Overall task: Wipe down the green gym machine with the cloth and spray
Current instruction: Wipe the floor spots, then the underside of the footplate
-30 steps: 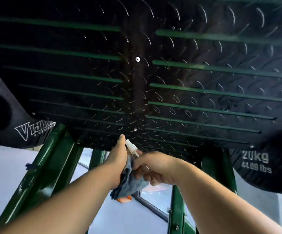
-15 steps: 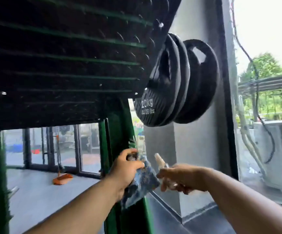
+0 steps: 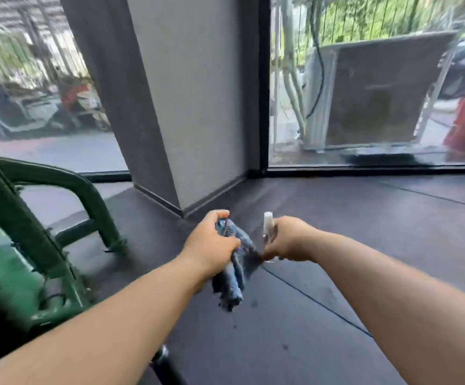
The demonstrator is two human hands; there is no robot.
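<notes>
The person's left hand (image 3: 212,243) was gripping a bunched blue cloth (image 3: 234,276), fingers (image 3: 218,215) curled round its top so the rest hung loose. The right hand (image 3: 289,240) was closed round a small spray bottle (image 3: 268,222), its white nozzle pointing up. Both hands were out over the dark floor (image 3: 364,218), close together, the cloth just beside the bottle. The green machine (image 3: 86,195) stood off to the person's left, well apart from either hand, its curved tube running down to a foot on the floor. I took it they were between sections. To do the next one well, I would turn to the frame, aim the nozzle at the cloth or the tube rather than the floor, open the cloth to a flat fold, and wipe along the tube down to the foot.
</notes>
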